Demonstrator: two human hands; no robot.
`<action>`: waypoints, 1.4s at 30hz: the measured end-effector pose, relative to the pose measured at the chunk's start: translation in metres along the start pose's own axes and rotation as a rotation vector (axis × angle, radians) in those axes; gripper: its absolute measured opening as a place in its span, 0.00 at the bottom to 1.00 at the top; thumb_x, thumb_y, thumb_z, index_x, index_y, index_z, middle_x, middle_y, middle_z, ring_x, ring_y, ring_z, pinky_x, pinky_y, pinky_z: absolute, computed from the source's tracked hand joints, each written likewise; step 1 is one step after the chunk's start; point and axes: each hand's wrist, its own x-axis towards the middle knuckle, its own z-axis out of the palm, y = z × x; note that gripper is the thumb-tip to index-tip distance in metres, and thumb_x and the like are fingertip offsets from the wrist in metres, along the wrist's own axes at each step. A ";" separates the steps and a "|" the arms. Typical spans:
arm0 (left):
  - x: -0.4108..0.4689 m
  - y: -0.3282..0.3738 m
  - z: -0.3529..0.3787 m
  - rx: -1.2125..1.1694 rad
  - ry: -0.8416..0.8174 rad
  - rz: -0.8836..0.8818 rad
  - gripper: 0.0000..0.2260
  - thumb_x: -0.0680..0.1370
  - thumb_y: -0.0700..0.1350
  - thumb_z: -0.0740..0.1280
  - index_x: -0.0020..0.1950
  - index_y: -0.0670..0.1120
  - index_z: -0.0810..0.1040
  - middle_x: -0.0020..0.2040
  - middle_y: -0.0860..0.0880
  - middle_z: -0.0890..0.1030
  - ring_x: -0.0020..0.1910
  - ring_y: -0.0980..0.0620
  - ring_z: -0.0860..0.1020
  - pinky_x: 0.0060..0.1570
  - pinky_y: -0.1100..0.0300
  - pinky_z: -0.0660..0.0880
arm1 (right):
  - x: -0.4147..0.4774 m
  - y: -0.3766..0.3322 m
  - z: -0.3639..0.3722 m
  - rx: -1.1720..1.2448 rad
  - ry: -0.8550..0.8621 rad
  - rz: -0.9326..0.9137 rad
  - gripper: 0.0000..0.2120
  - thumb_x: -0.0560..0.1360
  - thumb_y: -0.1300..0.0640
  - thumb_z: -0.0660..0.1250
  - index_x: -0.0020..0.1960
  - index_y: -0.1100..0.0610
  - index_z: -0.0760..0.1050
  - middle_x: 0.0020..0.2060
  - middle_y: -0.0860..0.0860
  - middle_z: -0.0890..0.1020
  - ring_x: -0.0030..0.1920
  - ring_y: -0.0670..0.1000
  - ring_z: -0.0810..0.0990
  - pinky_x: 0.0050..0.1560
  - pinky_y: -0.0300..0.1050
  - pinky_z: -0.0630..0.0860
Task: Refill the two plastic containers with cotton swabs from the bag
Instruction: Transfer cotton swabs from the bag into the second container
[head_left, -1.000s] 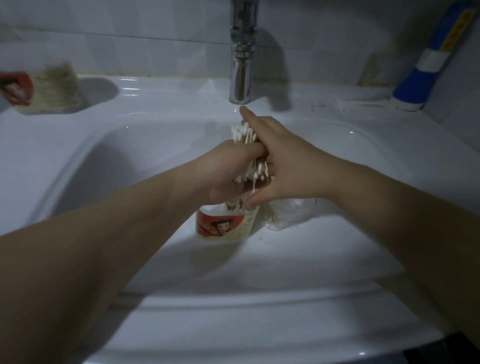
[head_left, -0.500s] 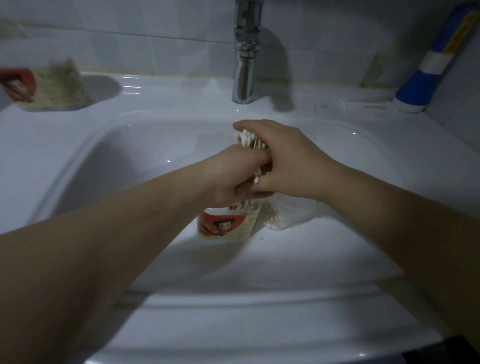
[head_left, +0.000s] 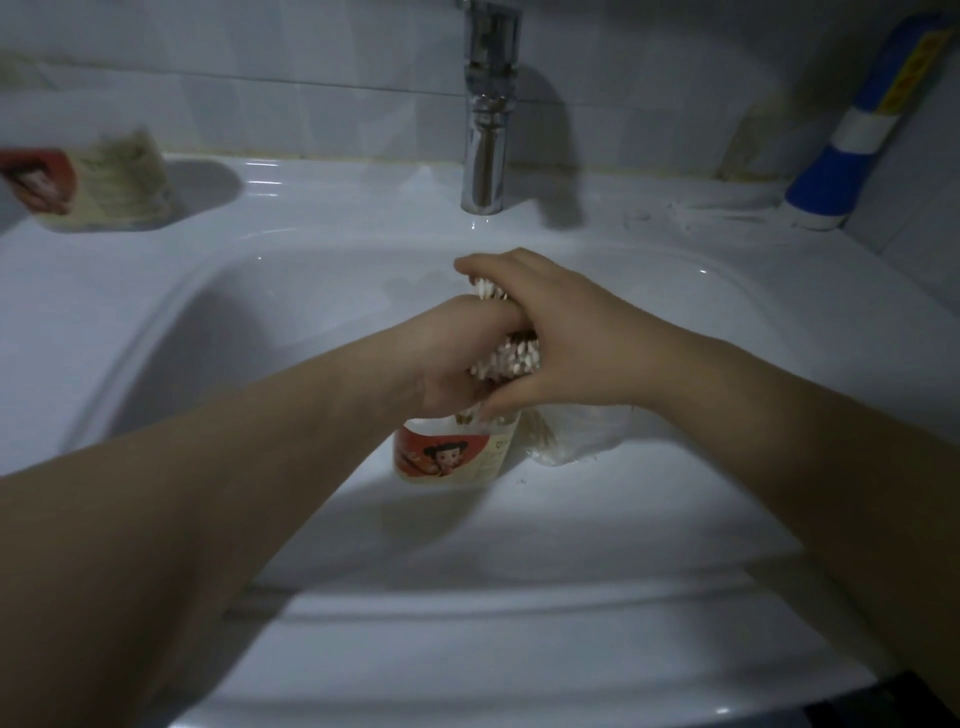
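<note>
A bundle of cotton swabs (head_left: 511, 358) stands upright over a round plastic container (head_left: 452, 454) with a red cartoon label, which sits in the sink basin. My left hand (head_left: 457, 358) grips the bundle from the left. My right hand (head_left: 561, 338) wraps round it from the right, its fingers curled over the swab tops. A clear plastic bag (head_left: 571, 439) holding more swabs lies just right of the container, partly hidden under my right wrist. A second container (head_left: 98, 182), full of swabs, stands on the sink ledge at far left.
The white sink (head_left: 311, 291) fills the view, with a chrome tap (head_left: 485, 119) at the back centre. A blue and white bottle (head_left: 857, 130) leans in the back right corner against the tiled wall.
My right hand, open beside the bundle a second ago, has closed over the swab tops. The bundle sits lower in my hands, closer to the container's mouth.
</note>
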 end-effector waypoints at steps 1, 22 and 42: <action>0.000 0.001 -0.001 0.016 0.001 -0.001 0.11 0.82 0.38 0.59 0.56 0.40 0.81 0.52 0.43 0.87 0.52 0.51 0.86 0.46 0.58 0.84 | 0.001 0.002 0.000 -0.040 0.001 0.002 0.50 0.62 0.40 0.81 0.79 0.46 0.61 0.66 0.44 0.73 0.64 0.43 0.72 0.62 0.34 0.69; 0.010 0.004 -0.011 0.133 0.338 0.135 0.02 0.79 0.42 0.71 0.48 0.46 0.79 0.29 0.52 0.75 0.27 0.55 0.75 0.32 0.62 0.77 | -0.007 0.009 -0.030 0.122 0.237 0.232 0.08 0.74 0.40 0.67 0.45 0.43 0.78 0.37 0.44 0.84 0.39 0.41 0.82 0.44 0.44 0.80; 0.018 -0.012 -0.015 0.376 0.284 0.165 0.06 0.77 0.44 0.73 0.41 0.45 0.79 0.32 0.48 0.81 0.34 0.52 0.81 0.35 0.59 0.79 | -0.009 0.027 0.034 -0.335 -0.609 0.274 0.06 0.76 0.51 0.72 0.52 0.50 0.79 0.35 0.45 0.73 0.34 0.45 0.70 0.35 0.38 0.68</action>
